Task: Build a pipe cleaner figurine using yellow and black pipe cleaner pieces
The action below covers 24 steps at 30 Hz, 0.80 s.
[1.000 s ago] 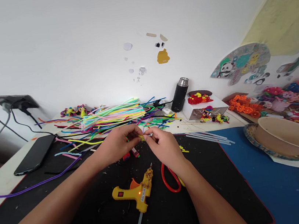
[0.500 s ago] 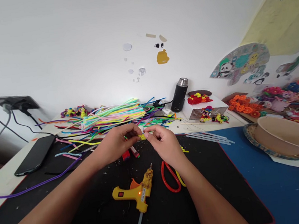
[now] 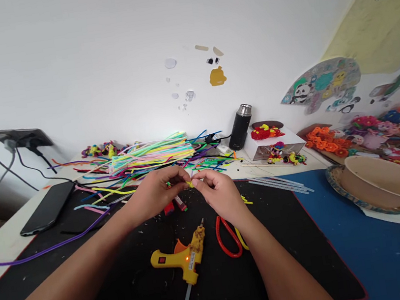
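Observation:
Both hands meet over the black mat [image 3: 129,279], thumbs and fingertips close together. My left hand [image 3: 159,190] pinches a small yellow piece [image 3: 190,184], probably fuzzy pipe cleaner, mostly hidden by the fingers. From the other side, my right hand [image 3: 217,192] closes thumb and forefinger on the same piece. Below them a yellow glue gun [image 3: 185,259] lies on its side, its orange light lit and a clear glue stick in its back end. A red-handled tool [image 3: 228,238], perhaps pliers or scissors, lies partly under my right forearm.
Behind my hands is a heap of coloured pipe cleaners [image 3: 152,154]. A black phone [image 3: 47,206] lies at the left. A dark flask [image 3: 240,127] stands by a white box [image 3: 277,146]. Glue sticks [image 3: 281,184] and a beige bowl [image 3: 390,180] are at the right.
My fingertips have shifted very slightly around the yellow piece, the right ones edging left so that less of it shows. Everything on the mat stays where it was.

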{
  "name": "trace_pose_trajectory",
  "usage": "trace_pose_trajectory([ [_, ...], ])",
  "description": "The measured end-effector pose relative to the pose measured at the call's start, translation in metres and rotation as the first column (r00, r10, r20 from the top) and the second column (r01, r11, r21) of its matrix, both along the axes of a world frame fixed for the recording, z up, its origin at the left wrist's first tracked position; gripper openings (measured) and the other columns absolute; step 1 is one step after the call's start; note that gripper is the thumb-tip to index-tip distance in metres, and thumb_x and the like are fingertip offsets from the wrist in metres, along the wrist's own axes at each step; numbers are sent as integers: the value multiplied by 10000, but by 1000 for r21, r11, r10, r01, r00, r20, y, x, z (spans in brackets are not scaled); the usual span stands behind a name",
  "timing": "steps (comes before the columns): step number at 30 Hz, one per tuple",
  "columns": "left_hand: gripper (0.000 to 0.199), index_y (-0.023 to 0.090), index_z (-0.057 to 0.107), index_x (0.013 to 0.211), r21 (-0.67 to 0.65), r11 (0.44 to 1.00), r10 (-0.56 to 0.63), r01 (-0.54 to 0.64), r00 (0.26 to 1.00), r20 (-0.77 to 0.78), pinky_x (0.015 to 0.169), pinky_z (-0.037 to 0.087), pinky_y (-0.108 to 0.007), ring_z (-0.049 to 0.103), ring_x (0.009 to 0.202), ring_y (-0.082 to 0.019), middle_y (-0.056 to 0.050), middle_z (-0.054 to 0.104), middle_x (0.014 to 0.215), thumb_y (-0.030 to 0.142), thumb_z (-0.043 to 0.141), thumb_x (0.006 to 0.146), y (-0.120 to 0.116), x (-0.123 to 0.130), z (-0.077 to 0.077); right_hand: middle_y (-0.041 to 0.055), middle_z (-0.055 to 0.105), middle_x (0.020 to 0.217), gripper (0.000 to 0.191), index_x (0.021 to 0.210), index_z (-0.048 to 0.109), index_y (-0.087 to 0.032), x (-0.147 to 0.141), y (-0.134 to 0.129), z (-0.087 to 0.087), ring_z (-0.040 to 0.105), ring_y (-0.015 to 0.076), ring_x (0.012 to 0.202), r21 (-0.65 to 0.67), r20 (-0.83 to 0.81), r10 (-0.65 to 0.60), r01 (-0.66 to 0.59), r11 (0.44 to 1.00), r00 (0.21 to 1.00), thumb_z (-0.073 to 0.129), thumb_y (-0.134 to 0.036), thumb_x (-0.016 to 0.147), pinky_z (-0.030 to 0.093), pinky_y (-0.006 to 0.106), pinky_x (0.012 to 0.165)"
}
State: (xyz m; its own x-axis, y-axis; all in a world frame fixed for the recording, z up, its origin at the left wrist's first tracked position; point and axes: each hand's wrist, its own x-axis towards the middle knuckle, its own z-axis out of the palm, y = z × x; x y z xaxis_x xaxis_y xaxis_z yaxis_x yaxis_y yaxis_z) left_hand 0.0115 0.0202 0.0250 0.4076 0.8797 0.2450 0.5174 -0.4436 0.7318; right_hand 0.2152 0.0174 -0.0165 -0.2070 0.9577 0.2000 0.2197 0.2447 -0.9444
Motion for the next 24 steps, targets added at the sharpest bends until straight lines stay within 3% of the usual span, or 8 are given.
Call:
trace_pose_trajectory([
  [9,151,236,737,948,9,1000,6,-6,1000,-2,749,553,-266,722,786,-184,-8,764,908,350,639,945,0,1,-1,-54,519,600,223,971,722,-220,-1,-1,0,431,134,501,-2,-18,5,-5,1000,1000,633,-423,949,314,266,496],
  [24,127,221,724,936,44,999,-6,2,997,78,775,498,-261,678,836,-172,3,753,905,342,686,934,6,-3,-2,-100,433,524,304,1060,718,-216,1,3,-5,370,99,415,-75,-145,17,-28,997,989,676,-498,956,271,247,444],
])
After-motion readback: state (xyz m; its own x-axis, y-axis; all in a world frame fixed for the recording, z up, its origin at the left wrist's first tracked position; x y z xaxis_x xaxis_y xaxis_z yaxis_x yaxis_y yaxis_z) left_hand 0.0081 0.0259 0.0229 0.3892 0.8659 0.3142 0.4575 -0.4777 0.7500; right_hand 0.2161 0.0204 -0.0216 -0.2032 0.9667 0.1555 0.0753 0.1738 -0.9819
